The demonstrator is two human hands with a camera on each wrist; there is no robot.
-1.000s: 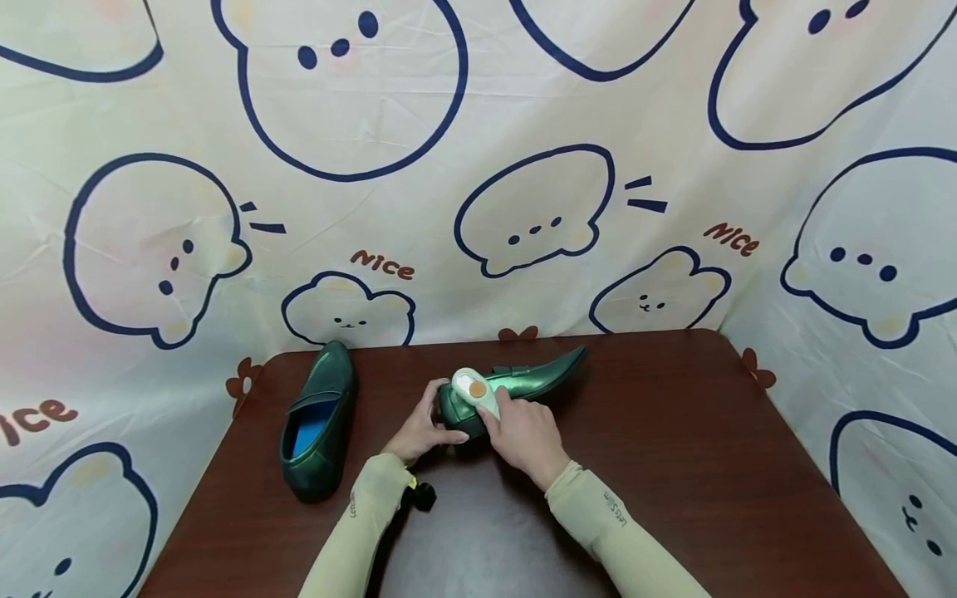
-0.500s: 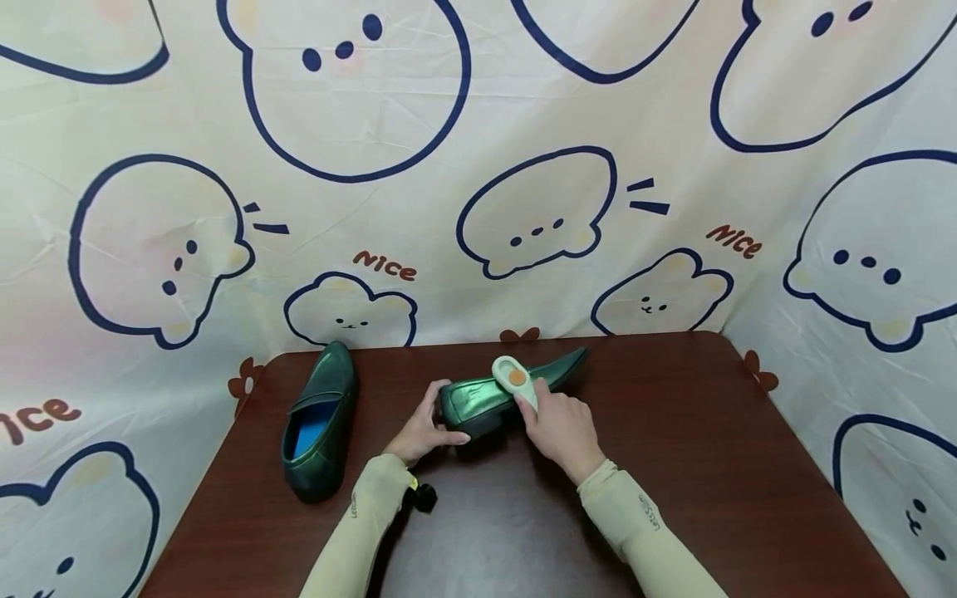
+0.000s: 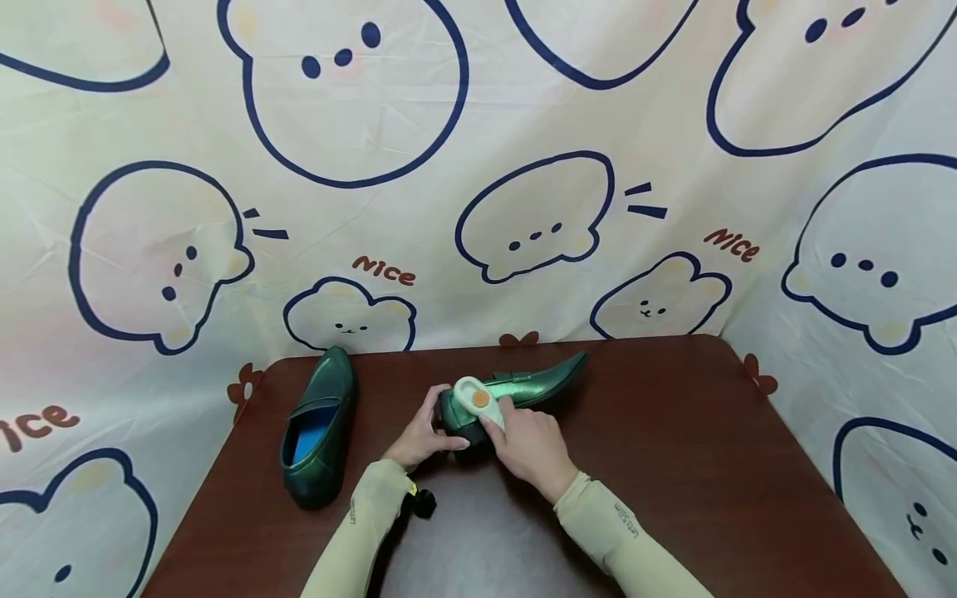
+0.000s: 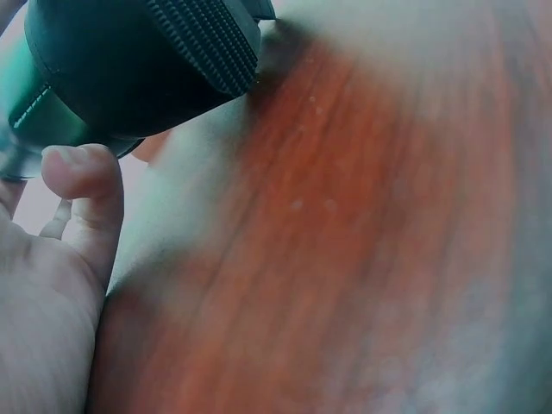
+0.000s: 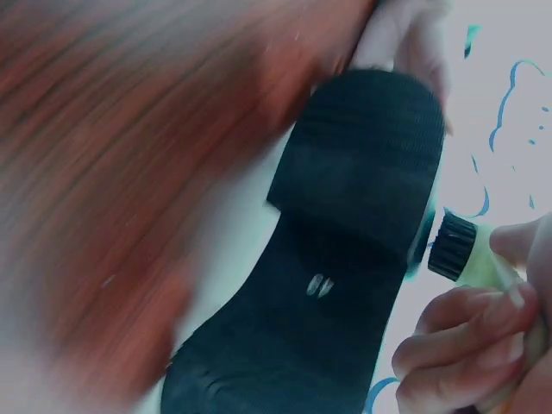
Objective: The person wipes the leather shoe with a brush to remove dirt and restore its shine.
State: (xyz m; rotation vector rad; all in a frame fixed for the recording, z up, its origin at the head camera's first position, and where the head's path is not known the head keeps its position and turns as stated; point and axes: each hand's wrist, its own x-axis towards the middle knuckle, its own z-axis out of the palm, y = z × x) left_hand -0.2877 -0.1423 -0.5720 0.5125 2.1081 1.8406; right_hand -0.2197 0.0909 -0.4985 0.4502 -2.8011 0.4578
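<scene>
A green loafer [image 3: 531,384] is held on its side above the table, its toe to the right. My left hand [image 3: 420,436] grips it at the heel, and the thumb shows against the shoe's back in the left wrist view. My right hand [image 3: 532,444] holds a small pale brush [image 3: 478,399] with an orange spot, against the shoe's side near the heel. Dark bristles [image 5: 453,247] face the shoe in the right wrist view, where the black sole [image 5: 345,233] shows too. The second green loafer [image 3: 317,436], blue inside, stands upright to the left.
The brown wooden table [image 3: 673,465] reaches back to a white cloth wall [image 3: 523,100] with cartoon prints. Cloth also hangs along both sides. A small black object [image 3: 424,503] hangs at my left wrist.
The brush went right along the shoe's side towards the toe, then came back left to near the heel. My left hand keeps its grip, and the standing loafer stays put.
</scene>
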